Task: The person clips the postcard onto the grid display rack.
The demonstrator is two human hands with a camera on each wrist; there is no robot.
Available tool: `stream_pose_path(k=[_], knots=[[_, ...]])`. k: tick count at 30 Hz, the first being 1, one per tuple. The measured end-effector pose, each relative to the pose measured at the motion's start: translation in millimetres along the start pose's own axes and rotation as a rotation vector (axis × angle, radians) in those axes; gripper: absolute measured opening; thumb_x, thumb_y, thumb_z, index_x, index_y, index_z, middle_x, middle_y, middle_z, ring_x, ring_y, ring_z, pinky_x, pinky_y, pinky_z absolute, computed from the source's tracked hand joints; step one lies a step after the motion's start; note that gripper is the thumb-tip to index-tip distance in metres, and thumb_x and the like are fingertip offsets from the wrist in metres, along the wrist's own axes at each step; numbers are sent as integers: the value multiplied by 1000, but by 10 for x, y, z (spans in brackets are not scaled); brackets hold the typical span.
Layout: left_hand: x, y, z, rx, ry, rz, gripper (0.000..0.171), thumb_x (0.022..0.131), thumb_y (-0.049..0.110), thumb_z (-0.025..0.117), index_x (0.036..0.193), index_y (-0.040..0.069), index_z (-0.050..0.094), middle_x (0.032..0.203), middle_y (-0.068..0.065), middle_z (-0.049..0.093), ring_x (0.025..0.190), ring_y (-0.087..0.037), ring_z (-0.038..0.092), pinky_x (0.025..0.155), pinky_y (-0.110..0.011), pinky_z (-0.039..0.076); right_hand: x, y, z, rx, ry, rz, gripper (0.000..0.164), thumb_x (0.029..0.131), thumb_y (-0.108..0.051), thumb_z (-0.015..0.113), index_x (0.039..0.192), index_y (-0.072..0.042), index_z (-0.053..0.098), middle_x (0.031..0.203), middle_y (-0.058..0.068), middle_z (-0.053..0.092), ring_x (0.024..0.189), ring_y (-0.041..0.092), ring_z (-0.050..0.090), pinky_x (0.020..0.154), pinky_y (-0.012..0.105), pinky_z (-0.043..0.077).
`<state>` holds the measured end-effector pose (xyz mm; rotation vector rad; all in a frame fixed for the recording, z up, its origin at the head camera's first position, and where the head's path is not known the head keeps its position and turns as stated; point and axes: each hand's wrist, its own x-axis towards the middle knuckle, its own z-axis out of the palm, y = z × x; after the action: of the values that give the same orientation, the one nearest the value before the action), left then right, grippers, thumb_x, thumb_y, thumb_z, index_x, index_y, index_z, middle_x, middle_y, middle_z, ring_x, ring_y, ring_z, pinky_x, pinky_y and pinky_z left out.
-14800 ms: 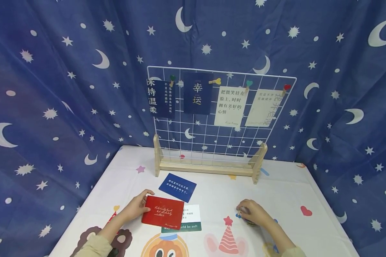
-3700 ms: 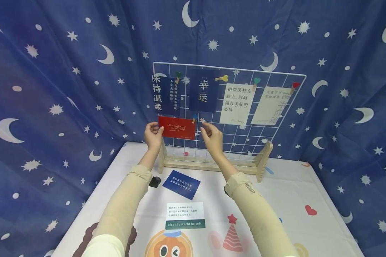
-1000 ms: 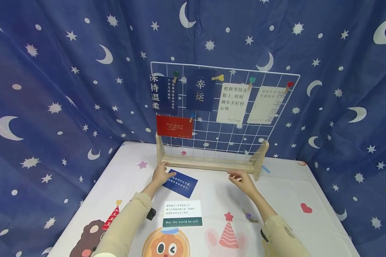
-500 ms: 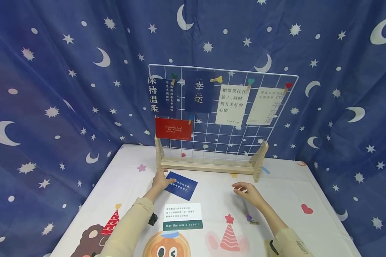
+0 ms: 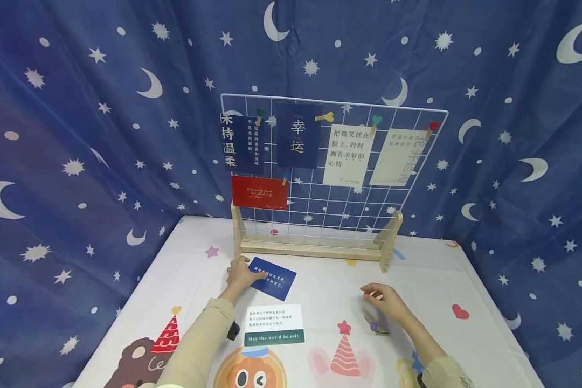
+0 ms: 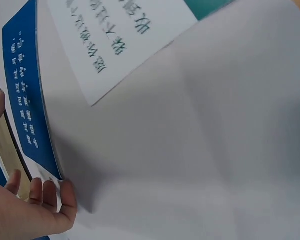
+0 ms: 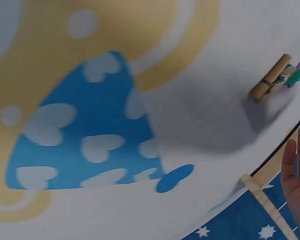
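A blue card (image 5: pixel 274 277) with white writing lies on the table below the rack. My left hand (image 5: pixel 239 277) is at its left end, fingers at the edge and thumb seen over the face. In the left wrist view the bent fingers (image 6: pixel 65 200) reach the card's corner while the thumb shows apart from them. My right hand (image 5: pixel 387 302) is loosely bent with nothing in it, above and beside several wooden clothespins (image 5: pixel 377 327), which carry green and purple pieces in the right wrist view. Nearer me lies a white and green card (image 5: pixel 274 323).
A white wire grid rack (image 5: pixel 339 207) on a wooden base (image 5: pixel 310 249) stands at the back. Clothespins hold blue cards (image 5: pixel 298 134), pale cards (image 5: pixel 346 156) and a red card (image 5: pixel 259 192) on it. A starry blue curtain (image 5: pixel 77 134) surrounds the table.
The red card, earlier in my left hand, now hangs on the rack under a blue-topped clothespin. My left hand has come down to the blue card; my right hand has drawn back toward the clothespins.
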<state>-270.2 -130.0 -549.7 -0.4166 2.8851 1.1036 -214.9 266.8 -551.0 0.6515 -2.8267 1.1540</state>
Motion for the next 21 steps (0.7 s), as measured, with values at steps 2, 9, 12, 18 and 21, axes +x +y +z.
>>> stream_pose_path(k=[2,9,12,18,21], knots=[[-10,6,24,-8,-12,-36,79,64,36,85,121,-1,45,117,-26,47,107,-41,46,88,-52,44,-39,22,-17,-7,2,-8,19,88,-6,63,101,8,65,94,22,69,75,8,60,67,25,53],[-16,-9,88,-2,-48,-148,101,63,40,85,134,-7,31,120,-30,43,112,-42,42,95,-60,39,-143,70,-54,-35,-37,26,16,87,-4,63,99,6,66,91,18,69,72,5,58,65,23,52],[-8,-16,99,19,-52,-163,105,63,41,85,136,-9,28,121,-30,42,113,-43,41,97,-60,37,-172,70,-71,-43,-64,76,16,87,-5,63,100,4,66,90,13,68,73,5,56,65,21,51],[-21,3,113,66,-54,-155,99,62,34,86,133,-11,32,120,-29,43,112,-42,42,94,-59,39,-220,39,-101,-67,-117,122,16,86,-7,63,99,2,67,84,4,66,71,5,55,63,19,48],[-37,36,101,66,-58,-174,99,62,29,87,133,-12,32,121,-30,42,113,-43,41,96,-58,38,-235,21,-108,-67,-149,118,16,85,-7,64,98,2,66,81,2,64,70,4,53,62,18,47]])
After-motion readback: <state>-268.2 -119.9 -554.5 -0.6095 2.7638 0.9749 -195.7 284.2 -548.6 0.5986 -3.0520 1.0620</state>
